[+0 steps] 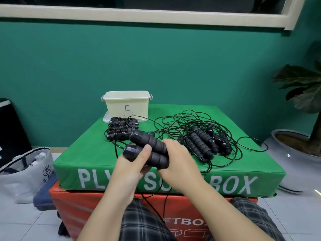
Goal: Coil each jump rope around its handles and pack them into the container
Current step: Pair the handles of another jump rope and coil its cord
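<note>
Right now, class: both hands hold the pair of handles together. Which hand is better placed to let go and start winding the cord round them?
Probably the right hand. The left hand pinches the handles near their cord ends, thumb on top, so it can steady them; the loose cord lies on the right.

You face a teal wall (69, 66); a potted plant (302, 94) stands right, a grey bag (26, 173) lies left.

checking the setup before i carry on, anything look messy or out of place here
Yes: the loose black jump ropes lie in a tangled heap on the green padded box, cords overlapping. One thin black cord hangs over the front edge. The cream plastic container sits upright.
</note>
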The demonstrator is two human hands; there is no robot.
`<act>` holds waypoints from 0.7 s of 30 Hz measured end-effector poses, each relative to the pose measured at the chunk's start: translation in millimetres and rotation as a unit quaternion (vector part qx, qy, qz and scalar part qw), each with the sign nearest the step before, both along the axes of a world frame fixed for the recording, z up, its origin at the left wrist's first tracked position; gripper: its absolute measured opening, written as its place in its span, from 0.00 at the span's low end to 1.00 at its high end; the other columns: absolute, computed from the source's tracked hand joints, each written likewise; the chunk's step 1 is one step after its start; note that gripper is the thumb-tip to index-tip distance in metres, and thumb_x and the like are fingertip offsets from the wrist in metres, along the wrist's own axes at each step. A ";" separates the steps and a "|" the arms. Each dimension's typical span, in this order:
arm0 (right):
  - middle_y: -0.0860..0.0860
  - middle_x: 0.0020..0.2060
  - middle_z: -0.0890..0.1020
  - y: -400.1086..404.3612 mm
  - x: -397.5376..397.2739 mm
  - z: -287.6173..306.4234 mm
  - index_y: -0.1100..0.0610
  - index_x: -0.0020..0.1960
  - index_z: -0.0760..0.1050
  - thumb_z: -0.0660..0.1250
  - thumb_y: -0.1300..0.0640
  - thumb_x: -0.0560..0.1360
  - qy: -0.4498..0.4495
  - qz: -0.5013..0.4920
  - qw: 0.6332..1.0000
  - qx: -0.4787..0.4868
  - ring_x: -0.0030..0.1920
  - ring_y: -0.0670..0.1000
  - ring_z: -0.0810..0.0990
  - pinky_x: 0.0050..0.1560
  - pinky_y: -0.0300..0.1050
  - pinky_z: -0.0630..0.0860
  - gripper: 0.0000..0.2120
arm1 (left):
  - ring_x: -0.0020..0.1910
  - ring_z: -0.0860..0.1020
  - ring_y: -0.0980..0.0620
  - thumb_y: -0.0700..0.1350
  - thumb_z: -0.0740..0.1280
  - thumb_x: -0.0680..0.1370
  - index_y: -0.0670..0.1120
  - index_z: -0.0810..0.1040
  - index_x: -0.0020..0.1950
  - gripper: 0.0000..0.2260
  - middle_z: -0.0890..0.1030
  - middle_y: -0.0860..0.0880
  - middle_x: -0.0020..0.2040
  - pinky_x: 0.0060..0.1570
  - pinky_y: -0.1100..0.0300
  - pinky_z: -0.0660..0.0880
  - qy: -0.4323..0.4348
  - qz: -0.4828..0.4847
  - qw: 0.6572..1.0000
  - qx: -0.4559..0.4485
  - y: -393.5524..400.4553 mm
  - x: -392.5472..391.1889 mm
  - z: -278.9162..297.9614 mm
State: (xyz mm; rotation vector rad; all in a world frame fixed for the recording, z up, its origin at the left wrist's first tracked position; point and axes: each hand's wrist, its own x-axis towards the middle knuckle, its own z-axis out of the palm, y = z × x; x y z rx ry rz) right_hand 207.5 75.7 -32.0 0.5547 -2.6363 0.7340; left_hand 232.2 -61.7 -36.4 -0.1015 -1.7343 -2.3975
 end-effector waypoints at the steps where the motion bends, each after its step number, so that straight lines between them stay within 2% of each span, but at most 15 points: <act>1: 0.46 0.48 0.70 4.8 -2.5 2.0 0.50 0.56 0.66 0.66 0.57 0.68 0.010 -0.012 1.000 0.010 0.53 0.54 0.69 0.46 0.49 0.69 0.19 | 0.46 0.84 0.51 0.57 0.67 0.69 0.46 0.80 0.50 0.18 0.85 0.48 0.46 0.49 0.52 0.79 -0.033 0.016 0.991 -0.127 -4.3 1.8 3.1; 3: 0.47 0.51 0.71 13.8 -6.8 4.8 0.50 0.58 0.66 0.66 0.57 0.69 0.026 -0.038 0.998 0.039 0.53 0.54 0.68 0.44 0.48 0.67 0.20 | 0.32 0.82 0.54 0.65 0.60 0.65 0.45 0.80 0.37 0.24 0.84 0.51 0.32 0.36 0.57 0.79 -0.090 0.040 0.945 -0.311 -13.3 3.4 8.1; 5: 0.47 0.51 0.71 20.7 -9.7 4.6 0.50 0.58 0.67 0.66 0.57 0.69 0.040 -0.050 0.997 0.051 0.52 0.54 0.68 0.43 0.47 0.66 0.19 | 0.21 0.75 0.54 0.65 0.59 0.67 0.42 0.74 0.29 0.26 0.78 0.51 0.23 0.25 0.63 0.71 -0.088 0.079 0.934 -0.336 -18.5 5.1 12.9; 7: 0.48 0.52 0.72 25.2 -11.5 3.9 0.50 0.59 0.68 0.65 0.57 0.69 0.039 -0.044 0.997 0.047 0.52 0.54 0.68 0.46 0.49 0.69 0.19 | 0.20 0.66 0.57 0.60 0.64 0.74 0.43 0.67 0.26 0.25 0.69 0.52 0.21 0.25 0.65 0.64 -0.009 0.200 0.921 -0.335 -24.1 6.0 14.3; 9: 0.48 0.52 0.72 28.6 -12.2 5.3 0.51 0.60 0.68 0.65 0.58 0.69 0.041 -0.031 0.997 0.055 0.52 0.54 0.68 0.49 0.51 0.71 0.20 | 0.29 0.65 0.58 0.57 0.67 0.76 0.44 0.66 0.30 0.22 0.68 0.54 0.28 0.31 0.67 0.62 0.110 0.324 0.866 -0.365 -29.4 4.5 11.6; 11: 0.48 0.51 0.71 30.5 -12.1 7.0 0.52 0.60 0.69 0.65 0.59 0.68 0.057 -0.013 0.996 0.067 0.52 0.54 0.67 0.48 0.53 0.72 0.21 | 0.48 0.70 0.54 0.62 0.60 0.75 0.47 0.71 0.45 0.18 0.73 0.51 0.46 0.51 0.62 0.65 0.169 0.341 0.824 -0.420 -31.4 -0.5 5.0; 12: 0.48 0.51 0.71 30.2 -11.7 7.6 0.51 0.60 0.69 0.65 0.60 0.67 0.066 -0.004 0.995 0.072 0.52 0.54 0.67 0.47 0.53 0.73 0.21 | 0.60 0.67 0.53 0.66 0.54 0.75 0.48 0.71 0.56 0.24 0.72 0.49 0.57 0.62 0.57 0.62 0.168 0.307 0.829 -0.436 -31.2 -3.4 0.5; 13: 0.48 0.50 0.71 29.4 -11.2 8.3 0.51 0.60 0.68 0.65 0.60 0.67 0.076 0.006 0.994 0.079 0.51 0.53 0.67 0.46 0.54 0.73 0.22 | 0.66 0.64 0.57 0.69 0.49 0.74 0.50 0.67 0.66 0.30 0.70 0.51 0.63 0.69 0.53 0.56 0.159 0.261 0.846 -0.438 -30.2 -3.6 -2.8; 14: 0.47 0.50 0.71 28.7 -10.7 9.2 0.50 0.60 0.68 0.66 0.60 0.66 0.089 0.014 0.992 0.087 0.50 0.53 0.67 0.45 0.53 0.73 0.23 | 0.66 0.64 0.63 0.72 0.45 0.73 0.54 0.63 0.70 0.32 0.71 0.55 0.64 0.71 0.52 0.54 0.145 0.216 0.867 -0.425 -29.0 -2.4 -4.5; 15: 0.47 0.49 0.71 28.4 -10.1 10.6 0.50 0.60 0.68 0.66 0.60 0.65 0.104 0.020 0.990 0.093 0.50 0.53 0.67 0.43 0.52 0.73 0.24 | 0.60 0.68 0.66 0.74 0.42 0.71 0.58 0.63 0.69 0.33 0.74 0.56 0.58 0.68 0.52 0.59 0.135 0.181 0.888 -0.400 -27.2 -0.8 -6.1; 16: 0.47 0.49 0.71 28.7 -9.7 13.1 0.49 0.60 0.68 0.67 0.60 0.65 0.119 0.025 0.988 0.097 0.50 0.53 0.67 0.41 0.51 0.73 0.25 | 0.48 0.74 0.64 0.75 0.42 0.70 0.59 0.67 0.65 0.34 0.77 0.55 0.48 0.58 0.53 0.69 0.128 0.170 0.901 -0.377 -25.1 0.7 -6.5; 17: 0.47 0.48 0.71 30.0 -9.4 15.9 0.49 0.60 0.68 0.67 0.60 0.64 0.130 0.032 0.986 0.099 0.49 0.53 0.67 0.39 0.50 0.72 0.25 | 0.36 0.74 0.60 0.76 0.42 0.70 0.56 0.73 0.57 0.34 0.77 0.52 0.37 0.43 0.53 0.71 0.132 0.184 0.903 -0.365 -23.7 2.9 -5.7; 18: 0.47 0.48 0.71 32.5 -10.2 18.6 0.49 0.60 0.68 0.67 0.60 0.64 0.136 0.041 0.985 0.098 0.49 0.53 0.67 0.39 0.49 0.72 0.25 | 0.28 0.71 0.56 0.75 0.43 0.71 0.51 0.75 0.47 0.33 0.73 0.51 0.29 0.32 0.53 0.68 0.143 0.208 0.897 -0.363 -23.3 5.4 -3.3; 19: 0.47 0.48 0.72 35.6 -11.3 21.4 0.49 0.60 0.68 0.67 0.59 0.64 0.135 0.051 0.985 0.097 0.49 0.52 0.67 0.40 0.50 0.72 0.25 | 0.25 0.67 0.54 0.72 0.45 0.73 0.47 0.72 0.38 0.31 0.68 0.51 0.25 0.27 0.55 0.62 0.152 0.233 0.887 -0.368 -24.6 6.1 -2.0; 21: 0.46 0.48 0.72 42.6 -13.8 24.0 0.48 0.60 0.68 0.66 0.57 0.64 0.123 0.071 0.986 0.089 0.48 0.50 0.66 0.43 0.50 0.72 0.24 | 0.24 0.63 0.54 0.67 0.49 0.75 0.44 0.65 0.30 0.28 0.64 0.52 0.23 0.26 0.58 0.56 0.158 0.247 0.871 -0.395 -28.4 8.9 3.0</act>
